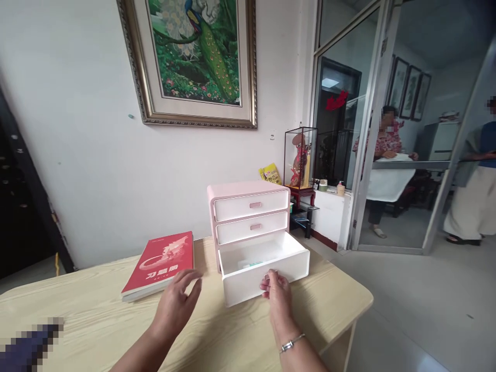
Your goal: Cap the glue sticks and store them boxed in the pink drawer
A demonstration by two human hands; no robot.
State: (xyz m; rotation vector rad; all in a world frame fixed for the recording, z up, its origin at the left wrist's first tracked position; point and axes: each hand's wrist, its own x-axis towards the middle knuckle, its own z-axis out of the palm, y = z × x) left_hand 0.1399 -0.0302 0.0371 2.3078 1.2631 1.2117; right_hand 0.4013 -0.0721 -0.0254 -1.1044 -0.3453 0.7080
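Note:
A small pink drawer cabinet [248,192] stands on the wooden table [96,320]. Its two upper drawers are closed. The white bottom drawer [267,268] is pulled out, and something small and pale lies inside it. My right hand [276,290] is pinched on the front of that drawer, fingers closed at its handle; a silver bracelet is on the wrist. My left hand [177,302] hovers open over the table just left of the drawer, fingers spread, holding nothing. A red book [161,262] lies flat beyond the left hand.
The table's right edge falls off close to the cabinet. A framed peacock picture [197,57] hangs on the wall. A glass display case [300,157] stands on a low stand. Two people stand behind the glass partition at the right.

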